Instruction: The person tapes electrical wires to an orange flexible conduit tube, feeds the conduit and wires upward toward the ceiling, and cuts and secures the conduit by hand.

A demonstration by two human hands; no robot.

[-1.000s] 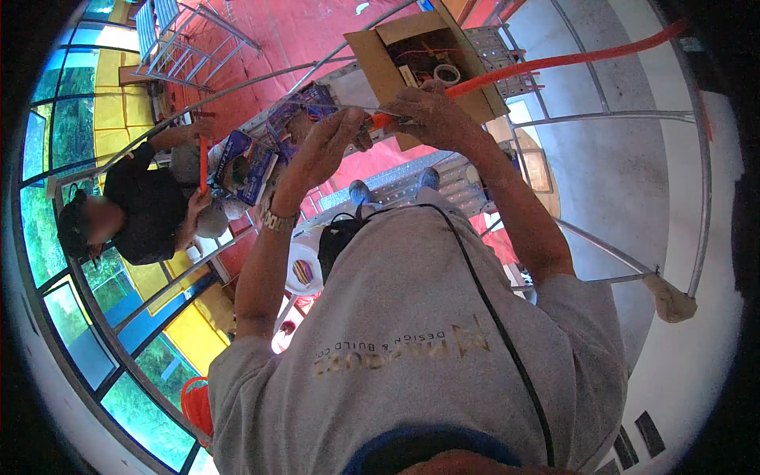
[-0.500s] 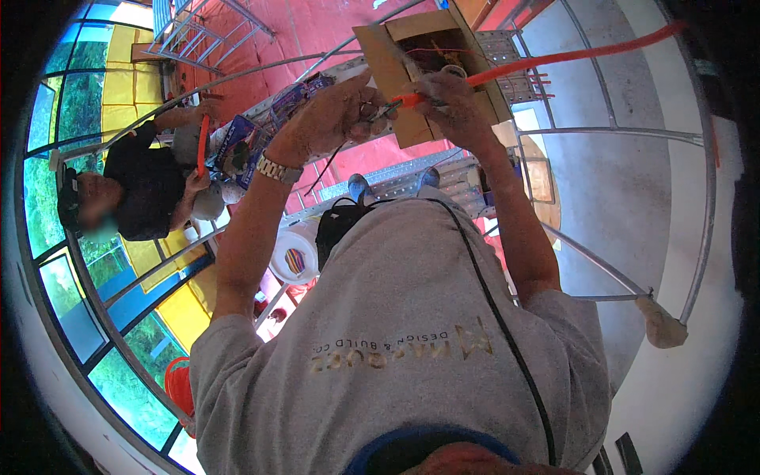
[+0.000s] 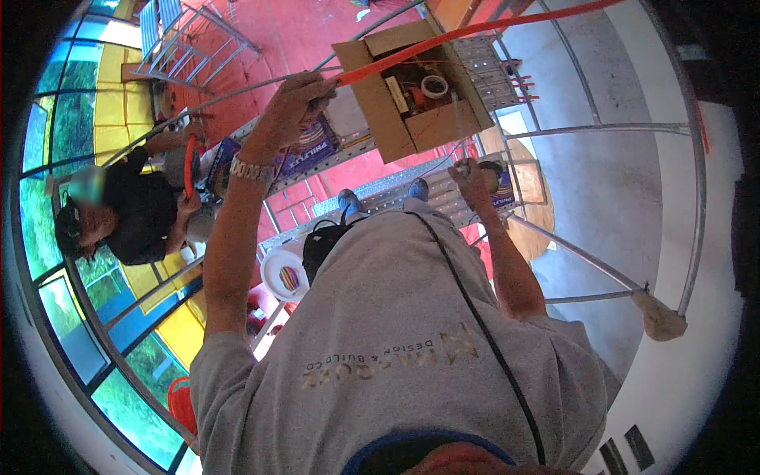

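My left hand [image 3: 291,109], raised at the upper middle with a watch on its wrist, is closed around the end of a long orange-red flexible tube [image 3: 475,30]. From there the tube runs up and right, passing over an open cardboard box [image 3: 388,131]. Inside the box lie a white roll [image 3: 434,87] and several small orange and dark items. My right hand [image 3: 475,188] is lower and to the right, off the tube. Its fingers are curled in; what they hold is too small to make out. A dark round object [image 3: 500,168] shows just beside them.
Metal scaffold rails [image 3: 609,129] surround me, over perforated planks [image 3: 380,198]. A co-worker [image 3: 142,206] at the left holds a short orange tube [image 3: 190,166]. A white bucket [image 3: 273,265] stands below left, and a blue ladder [image 3: 170,39] is at the far left.
My right hand has left the tube and moved down to the right. My left hand has shifted left, bringing the tube end with it; the box's contents are now more exposed.
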